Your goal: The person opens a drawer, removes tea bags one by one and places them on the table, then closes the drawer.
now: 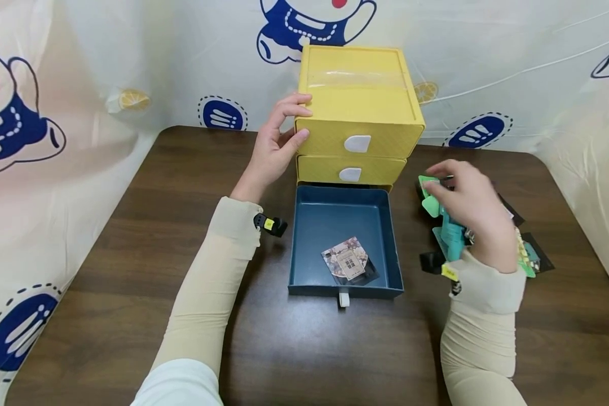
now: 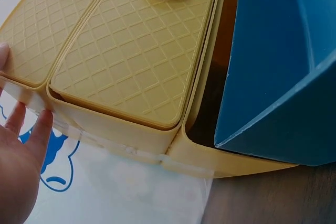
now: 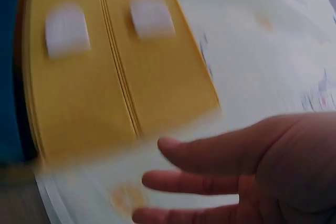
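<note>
A yellow drawer unit (image 1: 357, 101) stands at the back of the table, its two upper drawers closed. Its blue bottom drawer (image 1: 342, 217) is pulled out, and a small square printed packet (image 1: 351, 260) lies inside. My left hand (image 1: 276, 135) rests on the unit's left side with fingers extended, as the left wrist view also shows. Over a group of small items at the right hovers my right hand (image 1: 469, 197); its fingers hold nothing in the right wrist view. Below it are a green and teal item (image 1: 431, 206) and partly hidden dark packets (image 1: 538, 254).
White drawer tabs (image 1: 357, 144) mark the closed fronts, and a small white tab (image 1: 344, 299) sticks out from the blue drawer. The brown table (image 1: 182, 225) meets a white printed curtain (image 1: 182, 56) behind and at both sides.
</note>
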Motion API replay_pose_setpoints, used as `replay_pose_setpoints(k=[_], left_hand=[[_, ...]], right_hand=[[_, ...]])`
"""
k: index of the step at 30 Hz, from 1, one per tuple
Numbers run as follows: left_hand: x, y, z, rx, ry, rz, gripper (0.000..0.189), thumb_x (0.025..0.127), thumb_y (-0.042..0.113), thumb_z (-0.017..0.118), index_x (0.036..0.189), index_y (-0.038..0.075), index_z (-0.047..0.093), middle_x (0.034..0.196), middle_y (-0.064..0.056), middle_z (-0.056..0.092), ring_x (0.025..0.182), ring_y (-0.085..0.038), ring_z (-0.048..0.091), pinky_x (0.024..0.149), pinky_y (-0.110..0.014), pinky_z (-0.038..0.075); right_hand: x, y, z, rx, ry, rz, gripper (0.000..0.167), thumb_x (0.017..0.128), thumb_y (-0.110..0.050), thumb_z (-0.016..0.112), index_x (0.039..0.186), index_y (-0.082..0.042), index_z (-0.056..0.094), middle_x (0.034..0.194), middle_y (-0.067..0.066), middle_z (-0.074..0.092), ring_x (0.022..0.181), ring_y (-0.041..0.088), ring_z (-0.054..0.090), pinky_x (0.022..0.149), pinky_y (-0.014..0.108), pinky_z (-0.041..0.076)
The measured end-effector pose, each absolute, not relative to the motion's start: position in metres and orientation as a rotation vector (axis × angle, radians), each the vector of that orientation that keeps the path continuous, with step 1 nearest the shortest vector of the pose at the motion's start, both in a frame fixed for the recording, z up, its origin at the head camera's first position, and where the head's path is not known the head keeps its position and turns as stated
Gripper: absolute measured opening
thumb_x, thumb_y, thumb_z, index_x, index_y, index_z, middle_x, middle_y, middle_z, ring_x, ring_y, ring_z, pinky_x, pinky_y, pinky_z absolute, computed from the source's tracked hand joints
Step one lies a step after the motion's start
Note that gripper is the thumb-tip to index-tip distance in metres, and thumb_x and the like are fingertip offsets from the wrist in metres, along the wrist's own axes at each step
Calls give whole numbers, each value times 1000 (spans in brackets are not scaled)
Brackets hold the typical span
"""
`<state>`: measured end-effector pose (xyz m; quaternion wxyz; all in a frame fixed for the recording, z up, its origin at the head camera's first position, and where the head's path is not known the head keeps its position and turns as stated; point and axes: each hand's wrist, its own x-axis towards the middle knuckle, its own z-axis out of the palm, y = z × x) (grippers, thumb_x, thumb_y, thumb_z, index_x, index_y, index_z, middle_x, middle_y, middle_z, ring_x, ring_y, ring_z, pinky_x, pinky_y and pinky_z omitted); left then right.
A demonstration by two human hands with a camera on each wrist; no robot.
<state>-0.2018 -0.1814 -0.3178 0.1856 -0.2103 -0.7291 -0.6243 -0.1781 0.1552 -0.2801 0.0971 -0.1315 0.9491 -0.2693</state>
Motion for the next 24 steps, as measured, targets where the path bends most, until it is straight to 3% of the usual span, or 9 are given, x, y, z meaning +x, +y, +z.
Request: replay_pose_setpoints(k=[7, 13, 20, 24], left_hand=[[-201, -180, -316, -585, -2082, -1746, 23, 97, 0, 56, 120, -4, 54, 150, -12, 45, 144, -12, 36, 109, -44, 47], [-196, -181, -315, -577, -2074, -1739, 23, 97, 0, 57, 120, -4, 54, 149, -12, 46, 143, -13, 37, 109, -42, 47], [-184, -175, -299, -583, -2081, -1763, 22, 97, -1, 55, 119, -6, 53, 148, -15, 46, 144, -13, 36, 110, -45, 47], [-182, -176, -296, -569, -2090, -1755, 22, 97, -1, 55, 119, -6, 53, 148, -15, 46, 144, -12, 36, 109, -46, 46]], right_hand=[[-175, 93, -284, -810, 2590, -838, 26, 102, -16, 55, 118, 2, 64, 110, 19, 69, 96, 30, 61, 86, 46, 53], [-193, 50, -305, -1089, 2341, -666, 20, 99, -10, 58, 112, 1, 67, 103, 14, 70, 89, 25, 61, 84, 41, 54], [-197, 22, -328, -1054, 2124, -337, 25, 98, -12, 60, 119, -1, 67, 113, 13, 70, 101, 24, 65, 91, 40, 56], [-190, 14, -335, -1006, 2097, -170, 28, 94, -12, 67, 121, -4, 65, 109, 11, 68, 93, 20, 61, 80, 32, 55]])
